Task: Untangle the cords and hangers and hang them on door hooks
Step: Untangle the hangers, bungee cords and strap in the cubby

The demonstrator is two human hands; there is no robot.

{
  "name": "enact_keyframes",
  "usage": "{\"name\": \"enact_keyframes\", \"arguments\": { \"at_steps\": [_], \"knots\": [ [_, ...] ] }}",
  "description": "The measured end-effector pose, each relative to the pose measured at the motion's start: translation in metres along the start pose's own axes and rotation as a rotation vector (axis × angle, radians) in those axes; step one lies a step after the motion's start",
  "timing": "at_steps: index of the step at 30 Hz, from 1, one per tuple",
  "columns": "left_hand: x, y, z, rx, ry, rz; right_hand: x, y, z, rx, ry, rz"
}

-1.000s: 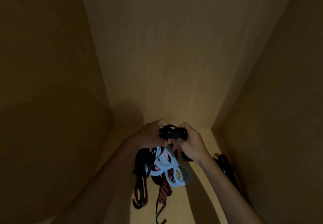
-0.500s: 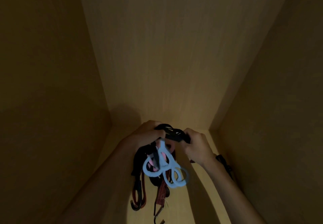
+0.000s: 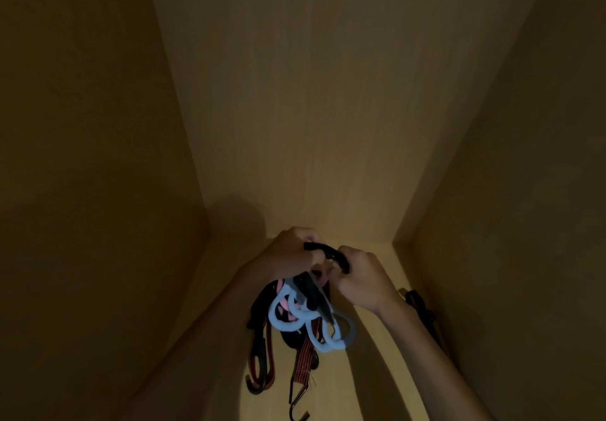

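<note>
I hold a tangled bundle low in a dim wooden cabinet. My left hand (image 3: 290,253) grips the top of the tangle from the left. My right hand (image 3: 362,281) grips a black hanger hook (image 3: 329,251) at the top from the right. Below my hands hang pale blue hanger loops (image 3: 314,319) with a pink piece (image 3: 283,305) among them. Red-and-black bungee cords (image 3: 303,360) dangle underneath, ending in dark metal hooks (image 3: 296,412). No door hooks are in view.
Wooden cabinet walls close in on the left (image 3: 98,191), back (image 3: 311,109) and right (image 3: 508,191). The cabinet floor (image 3: 370,371) is lit below the bundle. A black strap (image 3: 423,315) lies by the right wall behind my right forearm.
My hands have drawn slightly apart at the top of the tangle. The blue loops swung lower and left, then back right. The bundle stays held in both hands.
</note>
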State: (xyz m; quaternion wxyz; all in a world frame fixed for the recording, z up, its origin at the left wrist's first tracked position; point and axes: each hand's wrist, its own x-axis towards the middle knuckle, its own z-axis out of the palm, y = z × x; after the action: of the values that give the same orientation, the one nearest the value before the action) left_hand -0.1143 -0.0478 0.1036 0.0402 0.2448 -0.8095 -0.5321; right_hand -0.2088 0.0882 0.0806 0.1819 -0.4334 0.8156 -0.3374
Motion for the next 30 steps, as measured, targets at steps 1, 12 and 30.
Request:
{"name": "enact_keyframes", "arguments": {
  "at_steps": [1, 12, 30],
  "knots": [
    [0.001, 0.0, 0.0, -0.018, 0.036, 0.005, -0.001, 0.001, 0.0, 0.019, -0.022, 0.006],
    [0.002, 0.019, 0.016, -0.268, 0.115, 0.019, -0.012, -0.005, 0.04, 0.548, -0.059, 0.065],
    [0.011, -0.001, 0.032, -0.08, 0.053, -0.047, -0.047, 0.025, 0.029, 0.321, -0.152, 0.232]
  ]
}}
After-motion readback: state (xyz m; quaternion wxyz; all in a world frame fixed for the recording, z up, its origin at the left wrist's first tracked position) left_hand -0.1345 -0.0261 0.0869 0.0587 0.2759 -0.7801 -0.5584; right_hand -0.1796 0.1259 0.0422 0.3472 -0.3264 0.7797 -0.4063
